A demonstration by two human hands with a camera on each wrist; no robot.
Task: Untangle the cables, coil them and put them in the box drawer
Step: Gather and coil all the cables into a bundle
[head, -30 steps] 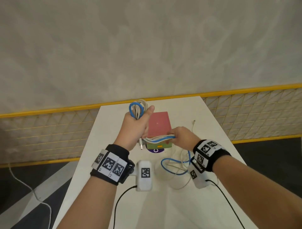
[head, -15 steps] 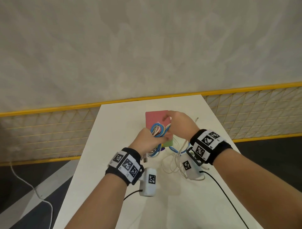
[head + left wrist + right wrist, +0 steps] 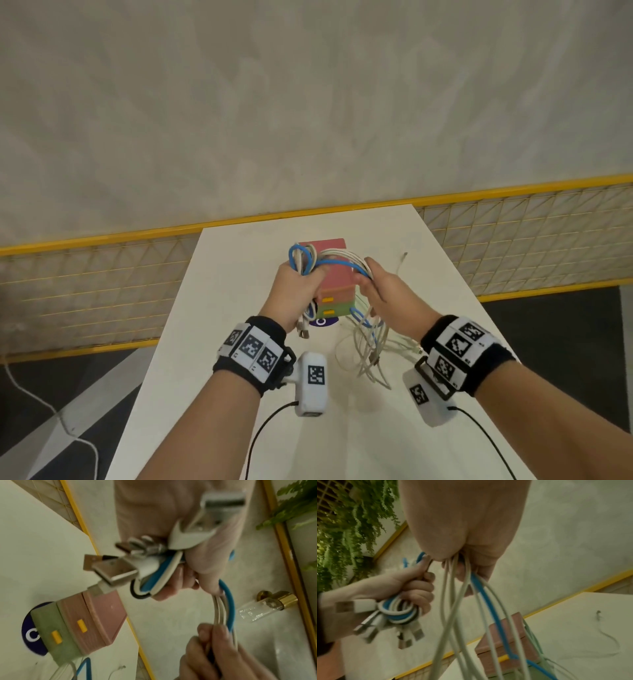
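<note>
My left hand point(image 3: 298, 287) grips a coiled bundle of blue and white cables point(image 3: 302, 261) with several USB plugs point(image 3: 113, 573) hanging out below the fist. The same cables arc over to my right hand point(image 3: 371, 281), whose fingers point(image 3: 212, 635) curl round the strands point(image 3: 462, 588). From there loose cable ends point(image 3: 368, 346) trail down onto the white table point(image 3: 239, 308). Behind and between the hands stands the small box point(image 3: 334, 291), pink on top and green below, with yellow drawer handles point(image 3: 82, 626); both drawers look shut.
One thin white cable point(image 3: 401, 262) lies alone on the table right of the box. A dark round marker point(image 3: 322, 322) shows under the box. A yellow-railed mesh fence point(image 3: 85, 281) runs behind the table; its long edges drop to dark floor.
Both hands have risen and spread apart, drawing a span of cable between them over the box. The left fist moved back left with the coil.
</note>
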